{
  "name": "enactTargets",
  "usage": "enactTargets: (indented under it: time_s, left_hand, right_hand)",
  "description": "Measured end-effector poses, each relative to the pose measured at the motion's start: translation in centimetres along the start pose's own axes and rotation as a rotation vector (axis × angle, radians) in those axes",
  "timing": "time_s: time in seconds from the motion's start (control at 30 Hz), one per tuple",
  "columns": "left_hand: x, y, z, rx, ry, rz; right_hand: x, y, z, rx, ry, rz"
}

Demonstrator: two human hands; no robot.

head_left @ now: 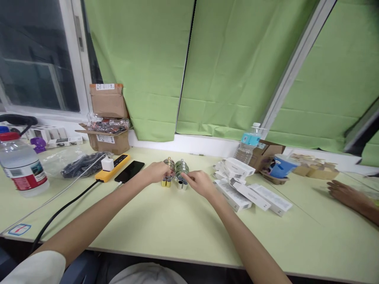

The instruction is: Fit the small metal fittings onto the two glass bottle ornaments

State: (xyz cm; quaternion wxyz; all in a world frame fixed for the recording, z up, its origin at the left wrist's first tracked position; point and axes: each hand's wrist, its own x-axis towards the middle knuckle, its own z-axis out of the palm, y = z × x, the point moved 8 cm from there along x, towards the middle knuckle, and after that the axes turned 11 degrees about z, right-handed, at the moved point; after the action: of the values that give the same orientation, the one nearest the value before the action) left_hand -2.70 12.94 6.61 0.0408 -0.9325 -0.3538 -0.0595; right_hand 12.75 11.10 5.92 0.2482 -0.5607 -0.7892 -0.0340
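Two small clear, shiny round items stand side by side in the middle of the table, one with gold trim [169, 161] and one with silver trim [181, 167]. Two short gold cylinders [166, 183] sit below the first, and two silver cylinders [182, 185] below the second. My left hand [156, 172] is closed, its fingertips down at the gold-trimmed item and partly covering it. From the other side, my right hand [201, 183] reaches the silver-trimmed item, thumb stretched against it and fingers curled. What lies between the fingertips is too small to make out.
White boxes [237, 191], a water bottle [247, 146] and a blue cup [278, 165] stand right. Left are a black phone [129, 171], yellow power strip [112, 167], cardboard box [109, 142] and large bottle [23, 169]. Another person's hand [345, 192] rests far right.
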Motion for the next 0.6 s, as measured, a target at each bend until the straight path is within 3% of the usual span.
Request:
enactTargets:
  time_s: [0.6]
  left_hand:
    - [0.59,0.67,0.76,0.137,0.028,0.035]
  right_hand:
    - [-0.02,-0.25,0.01,0.01,-0.002,-0.01]
